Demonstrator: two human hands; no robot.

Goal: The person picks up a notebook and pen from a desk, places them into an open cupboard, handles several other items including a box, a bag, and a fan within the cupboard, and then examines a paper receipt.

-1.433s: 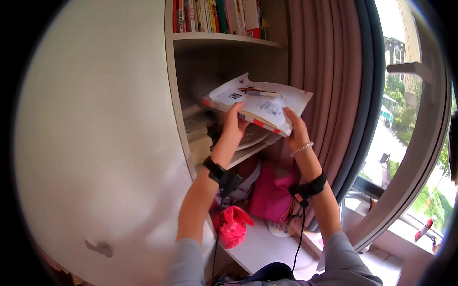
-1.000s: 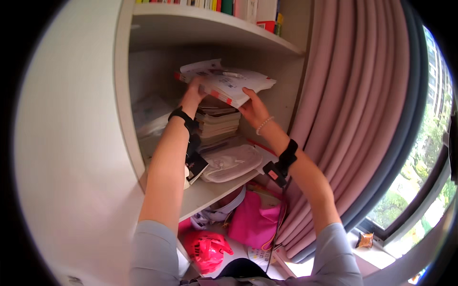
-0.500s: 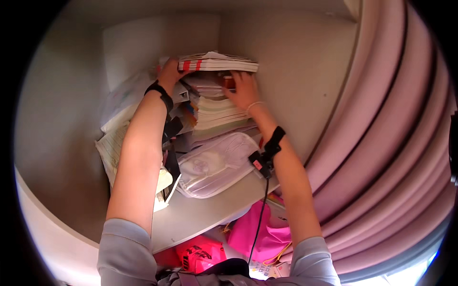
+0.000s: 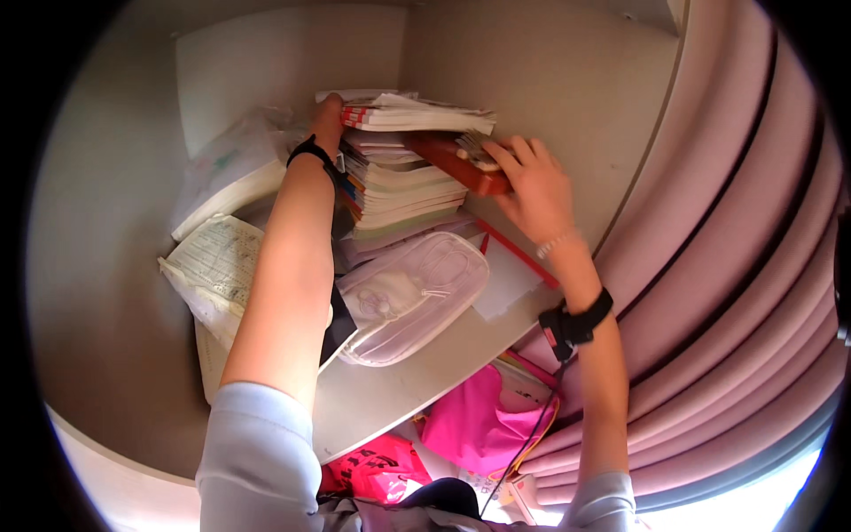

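Note:
My right hand point(image 4: 538, 191) grips the outer end of a reddish-brown wooden kalimba point(image 4: 448, 162) with metal tines, which sticks out at a slant from the pile. Its inner end is hidden under a few white books with red-marked spines point(image 4: 417, 115). At the left end of those books is my left hand point(image 4: 328, 120), closed on their edge, its fingertips hidden. Below the kalimba is a tall stack of books and papers point(image 4: 412, 199). A pale lilac pencil case point(image 4: 417, 297) lies in front of the stack on the shelf point(image 4: 390, 395).
Printed papers point(image 4: 213, 266) and a clear plastic bag point(image 4: 239, 160) stand at the left. A red-edged white folder point(image 4: 514, 275) lies right of the pencil case. Below are a pink bag point(image 4: 483, 426) and a red bag point(image 4: 381, 465). A pink curtain point(image 4: 700, 266) hangs at the right.
My right hand has moved right and toward me, drawing the kalimba out from under the top books. The red-edged folder now shows more. My left hand stays at the books.

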